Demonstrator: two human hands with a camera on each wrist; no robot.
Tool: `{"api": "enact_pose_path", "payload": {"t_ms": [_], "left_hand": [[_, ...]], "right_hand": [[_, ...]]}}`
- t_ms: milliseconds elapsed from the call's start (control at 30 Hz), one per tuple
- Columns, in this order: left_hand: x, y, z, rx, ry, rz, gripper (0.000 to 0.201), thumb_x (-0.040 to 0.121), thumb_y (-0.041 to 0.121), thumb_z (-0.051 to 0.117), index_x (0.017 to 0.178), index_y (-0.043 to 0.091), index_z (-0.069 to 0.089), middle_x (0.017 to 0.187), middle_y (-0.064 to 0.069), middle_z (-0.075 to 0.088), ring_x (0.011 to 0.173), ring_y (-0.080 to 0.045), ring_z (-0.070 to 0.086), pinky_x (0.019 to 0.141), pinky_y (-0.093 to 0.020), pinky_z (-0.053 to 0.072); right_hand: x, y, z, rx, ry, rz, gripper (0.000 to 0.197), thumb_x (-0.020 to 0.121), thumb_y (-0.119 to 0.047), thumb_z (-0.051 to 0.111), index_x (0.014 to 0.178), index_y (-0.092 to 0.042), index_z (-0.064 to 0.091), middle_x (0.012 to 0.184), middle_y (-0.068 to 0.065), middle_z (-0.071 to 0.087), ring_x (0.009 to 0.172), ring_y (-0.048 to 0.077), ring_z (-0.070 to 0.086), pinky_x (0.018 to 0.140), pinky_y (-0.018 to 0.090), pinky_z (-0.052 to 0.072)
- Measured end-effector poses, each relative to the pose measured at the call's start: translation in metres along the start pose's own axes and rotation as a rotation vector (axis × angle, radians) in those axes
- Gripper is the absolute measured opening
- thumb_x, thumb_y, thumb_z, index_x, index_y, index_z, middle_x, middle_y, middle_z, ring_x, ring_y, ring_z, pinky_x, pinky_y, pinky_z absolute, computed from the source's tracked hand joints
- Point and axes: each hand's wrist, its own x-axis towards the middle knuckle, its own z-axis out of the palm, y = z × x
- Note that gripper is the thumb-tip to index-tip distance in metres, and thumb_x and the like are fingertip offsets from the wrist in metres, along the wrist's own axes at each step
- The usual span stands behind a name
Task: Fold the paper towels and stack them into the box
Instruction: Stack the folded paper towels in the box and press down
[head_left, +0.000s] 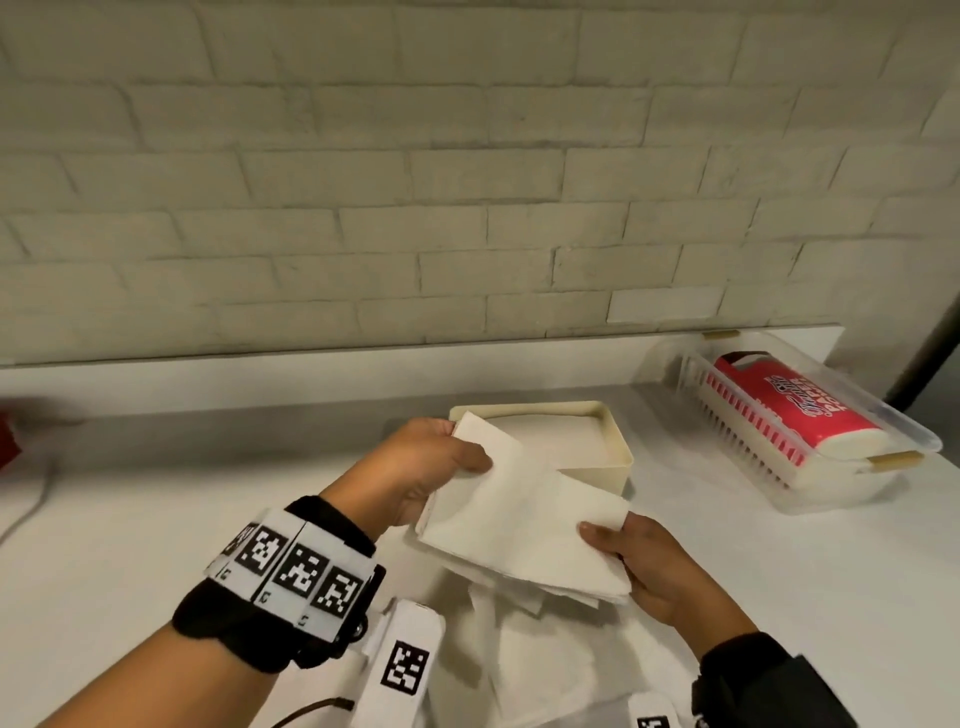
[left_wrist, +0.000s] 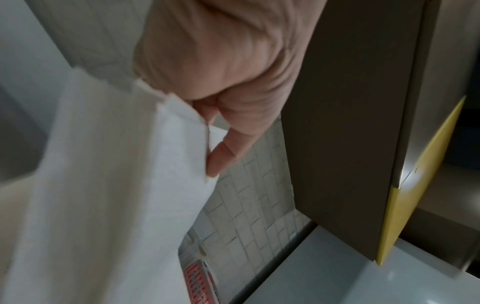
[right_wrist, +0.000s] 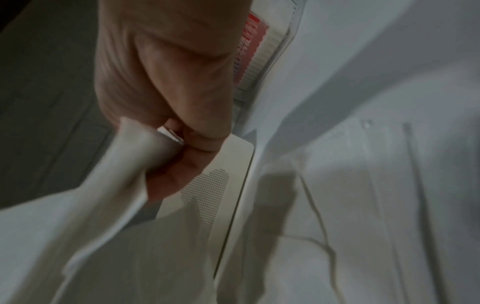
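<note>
1. Folded paper towels (head_left: 524, 525) are what I have in hand: a small layered bundle held in the air just in front of the cream box (head_left: 621, 457), its far corner already over the near-left rim.
2. My left hand (head_left: 431, 467) pinches the far-left corner, thumb on top and fingers curled under; the left wrist view shows the thumb (left_wrist: 221, 156) pressed flat against the sheet edge.
3. My right hand (head_left: 654, 566) grips the near-right corner, thumb on top and fingers wrapped under the layers; the right wrist view shows the paper bunched in the closed fingers.
4. To do this step well, I judge the bundle should be turned square to the box, kept level so the lower layers do not slide out, then lowered flat onto the towels already inside.
5. More loose paper towels (head_left: 530, 654) lie on the white surface (head_left: 130, 519) below the bundle, not yet folded.
6. A clear container (head_left: 924, 441) holding a red-wrapped roll (head_left: 789, 410) sits well to the right, by the brick wall (head_left: 363, 182).
</note>
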Motion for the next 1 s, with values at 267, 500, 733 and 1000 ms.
{"api": "enact_pose_path", "payload": {"t_ms": [267,500,733,1000], "left_hand": [[-0.011,-0.002,0.006,-0.079,-0.047,0.021,0.013,0.085,-0.003,0.058,0.096,0.001,0.063,0.079,-0.010,0.070,0.069,-0.023,0.065,0.070,-0.031,0.053],[-0.022,0.032,0.033,-0.079,-0.145,0.061,0.004,0.083,0.000,0.058,0.084,0.004,0.058,0.065,-0.009,0.064,0.046,-0.017,0.061,0.041,-0.020,0.050],[-0.022,0.054,0.053,-0.033,-0.162,0.119,0.006,0.083,0.000,0.057,0.082,0.006,0.058,0.069,-0.011,0.061,0.052,-0.020,0.058,0.048,-0.020,0.048],[-0.007,0.055,0.034,-0.089,-0.056,0.137,0.006,0.081,-0.001,0.058,0.079,0.004,0.059,0.058,-0.007,0.063,0.043,-0.017,0.059,0.046,-0.021,0.049]], "right_hand": [[-0.011,-0.018,-0.016,0.002,-0.054,-0.010,0.027,0.080,-0.003,0.062,0.107,-0.003,0.061,0.100,0.013,0.071,0.092,0.027,0.066,0.070,0.032,0.056],[-0.009,0.011,0.003,0.146,-0.148,-0.015,0.083,0.034,-0.034,0.093,0.106,-0.006,0.063,0.090,0.010,0.071,0.079,0.022,0.066,0.072,0.036,0.053],[-0.008,0.013,0.025,0.434,-0.255,0.055,0.095,0.038,-0.039,0.092,0.121,-0.006,0.058,0.123,0.028,0.055,0.106,0.045,0.057,0.087,0.052,0.048],[-0.004,0.008,0.021,0.572,-0.262,-0.017,0.096,0.032,-0.034,0.094,0.117,-0.006,0.059,0.102,0.022,0.066,0.088,0.042,0.066,0.073,0.055,0.053]]}}
